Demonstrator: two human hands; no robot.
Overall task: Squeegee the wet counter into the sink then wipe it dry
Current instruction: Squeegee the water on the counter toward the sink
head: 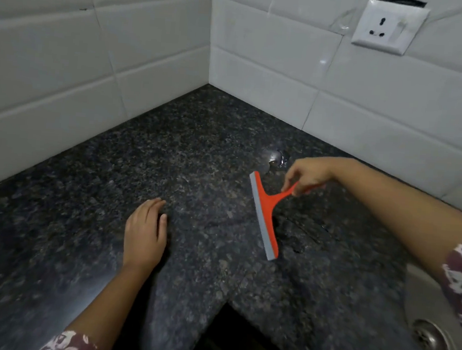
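An orange squeegee [266, 216] with a grey rubber blade rests its blade on the dark speckled granite counter [198, 149], right of centre. My right hand [306, 178] grips the end of its orange handle from the right. My left hand [146, 230] lies flat on the counter to the left of the squeegee, fingers together, holding nothing. A small puddle of water [277, 158] glistens just behind the squeegee. The steel sink [419, 303] with its round drain [430, 339] sits at the lower right, partly hidden by my right sleeve.
White tiled walls [263, 52] meet in a corner behind the counter. A white wall socket with a switch [388, 29] is mounted at the upper right. The counter's inner corner edge drops to a dark gap [237, 343] at the bottom centre.
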